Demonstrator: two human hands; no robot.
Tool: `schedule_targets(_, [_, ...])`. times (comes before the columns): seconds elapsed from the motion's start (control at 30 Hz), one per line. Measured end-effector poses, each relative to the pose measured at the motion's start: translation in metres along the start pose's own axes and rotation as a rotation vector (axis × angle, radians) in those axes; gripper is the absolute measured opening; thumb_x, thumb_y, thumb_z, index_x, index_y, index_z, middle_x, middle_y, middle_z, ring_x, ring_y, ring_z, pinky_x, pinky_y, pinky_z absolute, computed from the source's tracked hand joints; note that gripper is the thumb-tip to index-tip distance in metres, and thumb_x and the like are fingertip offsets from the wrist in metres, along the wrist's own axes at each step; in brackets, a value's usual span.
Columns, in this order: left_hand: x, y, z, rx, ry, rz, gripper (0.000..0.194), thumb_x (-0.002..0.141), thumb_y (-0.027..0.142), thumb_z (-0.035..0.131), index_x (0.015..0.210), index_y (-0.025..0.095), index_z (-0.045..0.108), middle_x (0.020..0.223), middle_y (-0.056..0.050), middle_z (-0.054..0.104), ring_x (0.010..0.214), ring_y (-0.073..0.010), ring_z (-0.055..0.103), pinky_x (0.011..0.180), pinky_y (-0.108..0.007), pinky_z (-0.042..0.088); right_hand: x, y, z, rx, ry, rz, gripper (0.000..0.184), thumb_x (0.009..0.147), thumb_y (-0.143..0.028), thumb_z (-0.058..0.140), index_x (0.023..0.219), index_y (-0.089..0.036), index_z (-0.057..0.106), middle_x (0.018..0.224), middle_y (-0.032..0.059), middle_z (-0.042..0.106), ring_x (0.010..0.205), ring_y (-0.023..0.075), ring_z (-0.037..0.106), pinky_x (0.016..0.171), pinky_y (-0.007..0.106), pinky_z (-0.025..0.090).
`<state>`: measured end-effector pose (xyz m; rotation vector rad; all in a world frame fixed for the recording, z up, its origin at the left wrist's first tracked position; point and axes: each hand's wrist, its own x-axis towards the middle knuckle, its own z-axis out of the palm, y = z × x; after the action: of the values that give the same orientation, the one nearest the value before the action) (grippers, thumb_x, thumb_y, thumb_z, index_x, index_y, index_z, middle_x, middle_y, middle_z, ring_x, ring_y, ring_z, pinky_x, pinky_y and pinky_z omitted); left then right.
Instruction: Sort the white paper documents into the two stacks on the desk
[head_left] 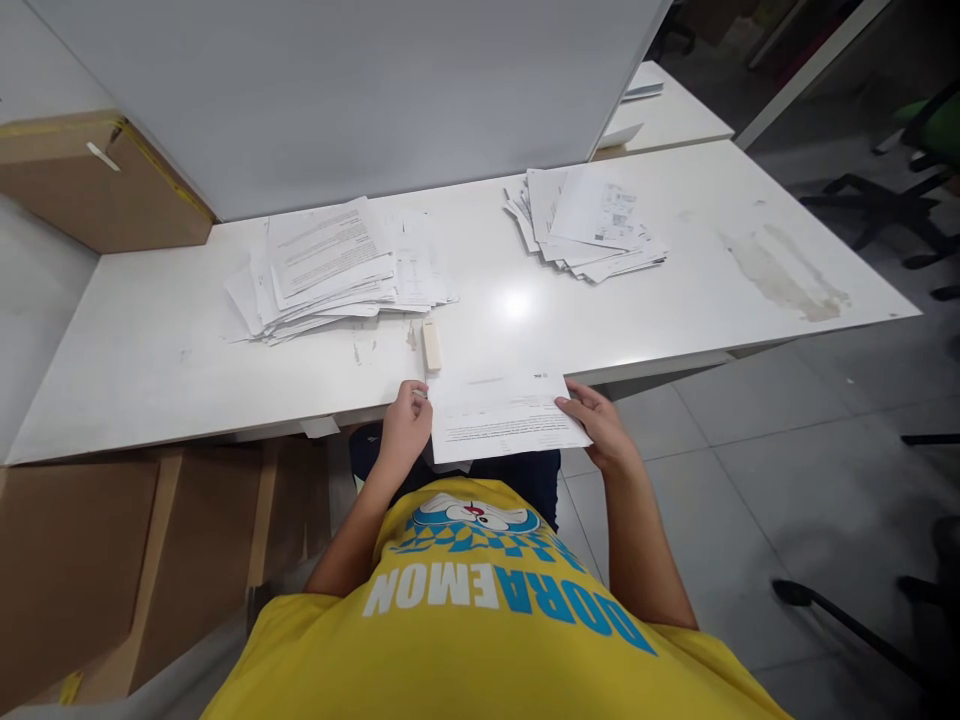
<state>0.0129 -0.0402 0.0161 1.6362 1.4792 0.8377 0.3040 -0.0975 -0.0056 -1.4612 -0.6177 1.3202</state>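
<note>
A printed sheet of paper spans my two hands at the table's front edge, its lower part over my lap. My right hand grips its right edge, thumb on top and fingers beneath. At the opposite edge, my left hand has its fingers curled in a pinch by the upper left corner; the exact contact is partly hidden. Just beyond that corner lies a small cream oblong block, its kind unclear.
On the white table lie a messy paper stack at left and another paper pile at right. A grey panel rises behind. Cardboard boxes stand at the back left and below the table. Chair legs are at right.
</note>
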Motion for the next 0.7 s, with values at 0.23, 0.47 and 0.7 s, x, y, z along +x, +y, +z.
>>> schedule_targets(0.23, [0.012, 0.003, -0.009, 0.369, 0.187, 0.486, 0.040, 0.092, 0.018, 0.043, 0.130, 0.018, 0.057, 0.127, -0.015, 0.065, 0.124, -0.0278, 0.058, 0.105, -0.045, 0.048, 0.001, 0.001, 0.001, 0.019, 0.008, -0.002, 0.049, 0.063, -0.043, 0.083, 0.106, -0.024, 0.069, 0.090, 0.0047, 0.077, 0.077, 0.0241, 0.072, 0.065, 0.034, 0.056])
schedule_targets(0.47, [0.041, -0.028, 0.001, 0.413, 0.011, 0.750, 0.052, 0.096, 0.009, 0.026, 0.140, 0.013, 0.052, 0.144, -0.013, 0.057, 0.144, -0.0216, 0.042, 0.118, -0.047, 0.041, 0.000, 0.006, -0.001, 0.030, 0.010, -0.015, 0.045, 0.066, -0.041, 0.081, 0.106, -0.024, 0.070, 0.102, 0.0054, 0.076, 0.085, 0.0244, 0.072, 0.071, 0.035, 0.057])
schedule_targets(0.7, [0.042, -0.041, 0.007, 0.505, 0.079, 0.812, 0.052, 0.094, 0.008, 0.032, 0.142, 0.014, 0.052, 0.143, -0.013, 0.056, 0.142, -0.0235, 0.043, 0.116, -0.045, 0.043, 0.003, 0.004, 0.002, 0.066, 0.050, -0.020, 0.048, 0.061, -0.041, 0.084, 0.103, -0.023, 0.070, 0.097, 0.0055, 0.077, 0.084, 0.0240, 0.072, 0.071, 0.035, 0.057])
